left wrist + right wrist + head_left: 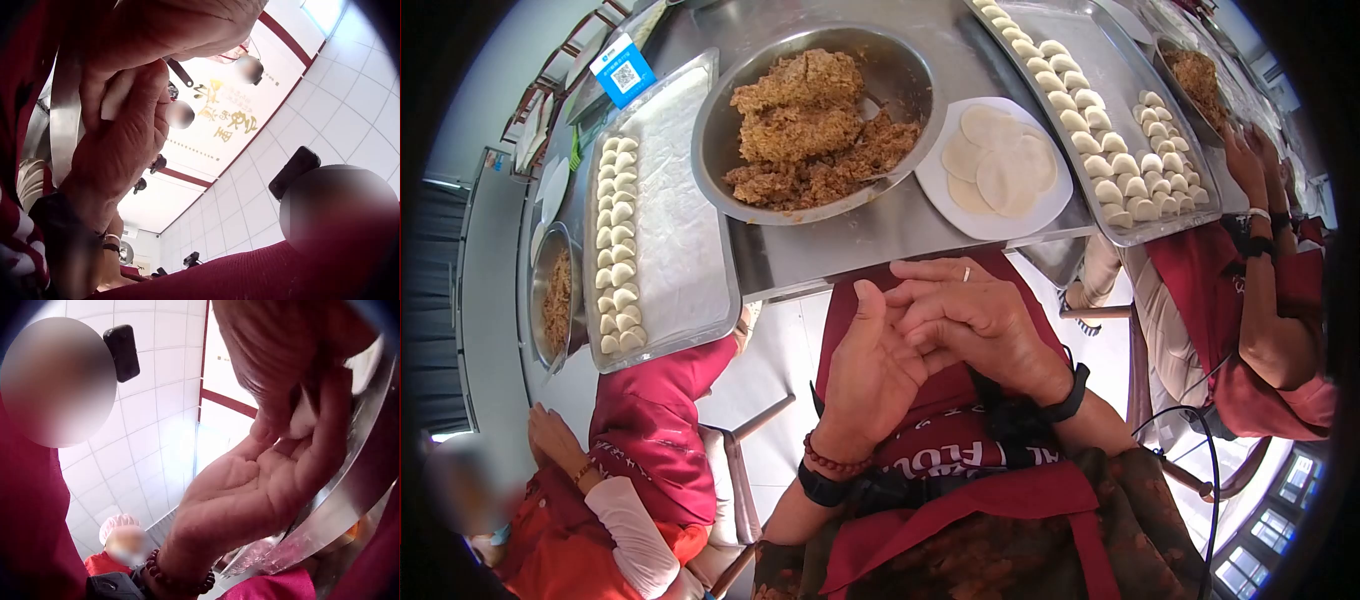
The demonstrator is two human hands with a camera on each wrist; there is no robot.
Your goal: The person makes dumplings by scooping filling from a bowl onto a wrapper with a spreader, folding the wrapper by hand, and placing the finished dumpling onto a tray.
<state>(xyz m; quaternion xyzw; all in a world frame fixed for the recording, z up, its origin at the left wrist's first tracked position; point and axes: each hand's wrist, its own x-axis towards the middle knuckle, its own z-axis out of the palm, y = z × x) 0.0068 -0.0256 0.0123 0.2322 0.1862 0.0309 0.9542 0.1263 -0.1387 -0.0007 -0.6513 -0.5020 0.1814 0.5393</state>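
Observation:
Close together in front of the apron, both hands meet over a small white dumpling. My left hand (870, 365) is palm up with its thumb raised, its curled fingers holding the dumpling from one side. From the other side my right hand (990, 320), with a ring, pinches it. The dumpling (304, 419) shows as a pale bit between the fingers in the right wrist view and again in the left wrist view; the hands hide it in the head view. Beyond them are a steel bowl (712, 165) of brown filling (800, 100) and a white plate (937, 190) of round wrappers (1010, 180).
A floured tray (685, 230) with rows of dumplings (618, 240) stands at left, another tray (1135, 75) with dumplings at right. The steel table's edge (850, 265) lies just past the hands. People sit on both sides; a black cable (1212, 470) hangs at right.

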